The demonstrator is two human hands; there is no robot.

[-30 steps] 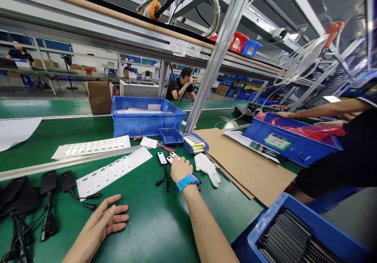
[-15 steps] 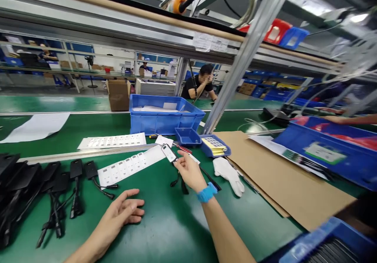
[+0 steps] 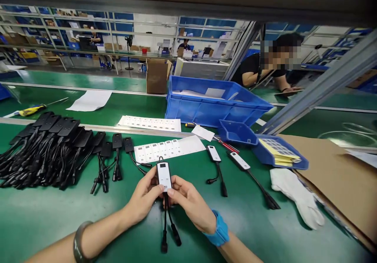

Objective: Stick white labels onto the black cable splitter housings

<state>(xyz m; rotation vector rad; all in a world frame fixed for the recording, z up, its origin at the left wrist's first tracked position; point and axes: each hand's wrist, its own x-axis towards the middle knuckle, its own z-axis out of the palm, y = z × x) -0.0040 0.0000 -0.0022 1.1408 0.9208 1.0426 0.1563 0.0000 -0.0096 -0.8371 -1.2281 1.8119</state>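
Both hands hold a small black cable controller box [image 3: 164, 173] upright in front of me, its face covered by a white label with a dark window. My left hand [image 3: 145, 195] grips its left edge, thumb on the label's lower part. My right hand [image 3: 191, 203] closes on the lower right side. Two black leads with connectors hang below the box. Right of my hands lie two more white-labelled boxes, one nearer [image 3: 213, 153] and one farther right [image 3: 240, 161]. Beyond the held box is a label sheet [image 3: 188, 146], several labels on its left part.
Several unlabelled black boxes with leads [image 3: 60, 153] are heaped at left. Behind stand a large blue bin [image 3: 216, 107] and a small blue tray [image 3: 238, 133]. A yellow label stack [image 3: 278, 155], a white glove [image 3: 296, 196] and cardboard [image 3: 338, 176] lie at right. A metal post [image 3: 318, 86] slants overhead.
My left hand was open and apart; it now grips a labelled box. My right hand has come back from farther out and holds the box too. The view has swung left.
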